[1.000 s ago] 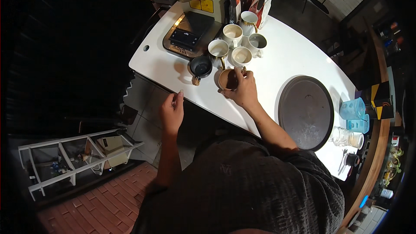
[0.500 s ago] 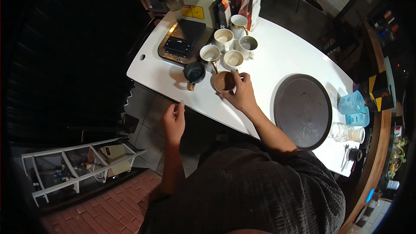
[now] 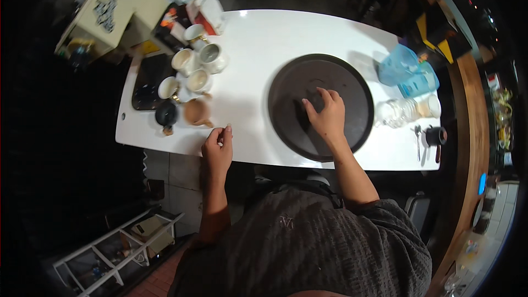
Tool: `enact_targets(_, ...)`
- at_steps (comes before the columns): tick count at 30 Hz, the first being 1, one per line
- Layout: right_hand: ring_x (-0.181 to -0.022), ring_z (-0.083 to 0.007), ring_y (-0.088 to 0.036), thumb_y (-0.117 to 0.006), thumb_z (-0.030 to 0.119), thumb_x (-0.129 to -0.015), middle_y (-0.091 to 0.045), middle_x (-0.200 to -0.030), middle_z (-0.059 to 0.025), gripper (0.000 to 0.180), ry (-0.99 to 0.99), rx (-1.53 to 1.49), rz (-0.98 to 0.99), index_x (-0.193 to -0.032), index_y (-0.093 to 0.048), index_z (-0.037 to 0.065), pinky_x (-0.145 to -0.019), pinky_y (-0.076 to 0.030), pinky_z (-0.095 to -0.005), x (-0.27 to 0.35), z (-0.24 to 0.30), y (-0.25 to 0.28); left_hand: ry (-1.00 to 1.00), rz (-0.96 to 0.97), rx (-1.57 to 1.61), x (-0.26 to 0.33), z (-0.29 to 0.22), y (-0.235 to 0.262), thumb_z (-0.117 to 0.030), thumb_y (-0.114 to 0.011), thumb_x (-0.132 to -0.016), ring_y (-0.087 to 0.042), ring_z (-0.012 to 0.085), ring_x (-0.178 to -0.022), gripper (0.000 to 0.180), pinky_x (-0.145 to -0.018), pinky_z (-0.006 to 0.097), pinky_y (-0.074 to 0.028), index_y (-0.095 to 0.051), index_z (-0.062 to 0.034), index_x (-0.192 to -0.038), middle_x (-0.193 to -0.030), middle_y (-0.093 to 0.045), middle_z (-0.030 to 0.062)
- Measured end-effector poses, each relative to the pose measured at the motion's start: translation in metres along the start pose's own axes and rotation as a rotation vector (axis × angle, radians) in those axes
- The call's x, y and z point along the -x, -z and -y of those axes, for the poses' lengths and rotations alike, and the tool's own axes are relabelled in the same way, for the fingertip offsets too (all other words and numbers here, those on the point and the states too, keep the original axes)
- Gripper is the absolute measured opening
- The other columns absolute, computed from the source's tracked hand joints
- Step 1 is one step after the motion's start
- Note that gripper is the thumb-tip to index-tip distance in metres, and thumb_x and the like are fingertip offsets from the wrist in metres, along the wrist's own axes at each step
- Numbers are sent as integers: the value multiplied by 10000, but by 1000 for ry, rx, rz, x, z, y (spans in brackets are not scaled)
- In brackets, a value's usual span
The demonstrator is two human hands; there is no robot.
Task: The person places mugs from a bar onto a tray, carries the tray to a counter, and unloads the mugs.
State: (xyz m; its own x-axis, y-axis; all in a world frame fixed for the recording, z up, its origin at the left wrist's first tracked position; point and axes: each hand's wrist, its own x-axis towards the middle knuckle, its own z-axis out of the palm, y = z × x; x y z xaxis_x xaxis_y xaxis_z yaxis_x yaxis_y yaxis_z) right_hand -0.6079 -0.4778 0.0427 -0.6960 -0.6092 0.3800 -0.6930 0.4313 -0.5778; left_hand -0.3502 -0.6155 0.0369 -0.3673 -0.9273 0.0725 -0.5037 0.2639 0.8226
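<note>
My right hand (image 3: pixel 329 118) hovers over a round dark brown tray (image 3: pixel 291 126). Its thumb and fingers are spread, and nothing is between them. Close to the table's front edge is my left hand (image 3: pixel 218 151), its fingers loosely curled shut with nothing visible in them. A brown cup (image 3: pixel 196 112) stands on the table just beyond that hand, its handle pointing towards me. Left of this cup sits a black cup (image 3: pixel 166 113). Several white mugs are grouped behind them, among them a small white cup (image 3: pixel 198 81) and a grey-lined mug (image 3: pixel 213 58).
A beige machine (image 3: pixel 118 8) rises at the far left beside a black scale (image 3: pixel 147 93). Paper bags (image 3: pixel 206 11) stand at the back. To the tray's right are blue plastic jugs (image 3: pixel 399 66), clear plastic cups (image 3: pixel 396 113), spoons (image 3: pixel 418 143) and a small black container (image 3: pixel 436 136).
My right hand has let go of the brown cup and moved right, over the tray. My view has turned to the right. My left hand stays curled near the table edge.
</note>
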Motion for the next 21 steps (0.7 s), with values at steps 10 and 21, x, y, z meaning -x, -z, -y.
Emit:
enact_targets(10,-1146,-409,-422,-728,278,-771,-448,-1235,-264,669,-214,239,-49,-1328,-463,20,-953,-350,-490,46,-127,78,155,235,-303,26,-59,-132,-358,-667,-862,-627,311,-932,578,-849,401,-479,-499,22,-1264,-1067,-631,165)
enact_targets(21,-1232,-358,-396,-618,95,-863,-407,-1307,-245,603,-209,-380,-253,-1371,-329,-56,-1052,-309,-432,73,-114,62,129,-17,285,67,-19,-95,-71,-666,-878,-475,77,-749,495,-701,208,-445,-460,76,-1304,-980,-529,57)
